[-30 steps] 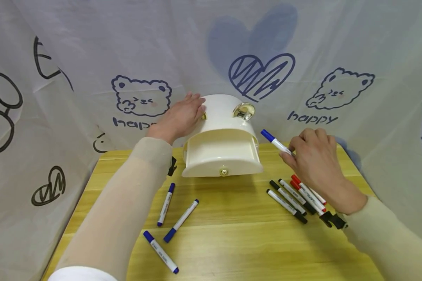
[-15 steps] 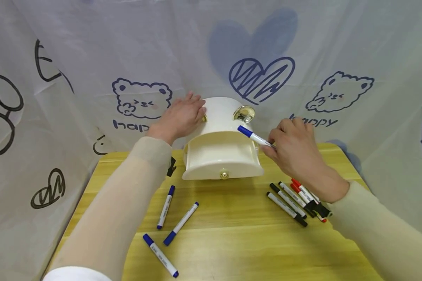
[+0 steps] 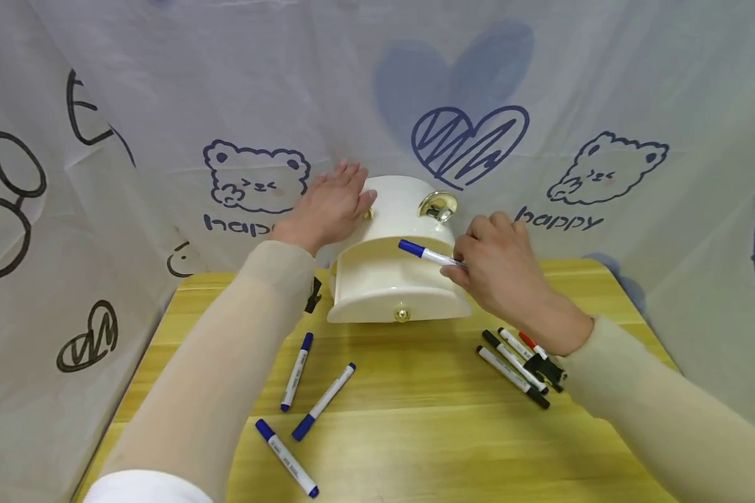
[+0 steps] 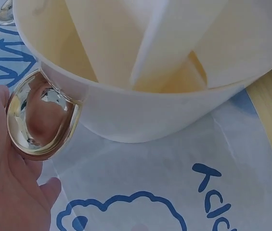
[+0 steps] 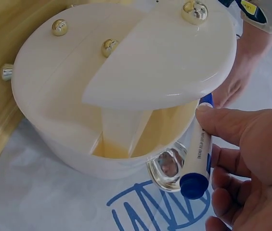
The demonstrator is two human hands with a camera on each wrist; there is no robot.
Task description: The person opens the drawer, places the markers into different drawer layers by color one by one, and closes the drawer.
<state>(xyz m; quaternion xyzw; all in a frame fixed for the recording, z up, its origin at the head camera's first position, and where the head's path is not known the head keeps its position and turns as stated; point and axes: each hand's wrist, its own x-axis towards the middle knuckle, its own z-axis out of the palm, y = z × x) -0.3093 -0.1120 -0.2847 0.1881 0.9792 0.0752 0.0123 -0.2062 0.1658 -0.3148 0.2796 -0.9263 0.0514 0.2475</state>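
A white rounded box [image 3: 398, 202] with gold disc-shaped ornaments stands at the table's back. Its curved drawer [image 3: 365, 309] with a gold knob is pulled out. My left hand [image 3: 328, 208] rests at the box's upper left side, against a gold disc [image 4: 42, 115] seen in the left wrist view; its fingers are mostly straight. Between thumb and fingers, my right hand [image 3: 503, 269] pinches a blue-capped marker [image 3: 436, 257] over the opening above the drawer. In the right wrist view the blue marker [image 5: 196, 154] lies beside the box's edge, its far end partly hidden by the drawer front.
Three blue markers [image 3: 297, 372] lie apart on the wooden table [image 3: 415, 433], front left. To the right, several black markers [image 3: 506, 370] and a red-capped marker [image 3: 531, 344] lie together, partly hidden by the right wrist's strap. A printed cloth [image 3: 327, 84] hangs behind.
My right hand has carried the blue marker leftward, from right of the box to over the drawer opening. The left hand stays at the box, its fingers shifted slightly.
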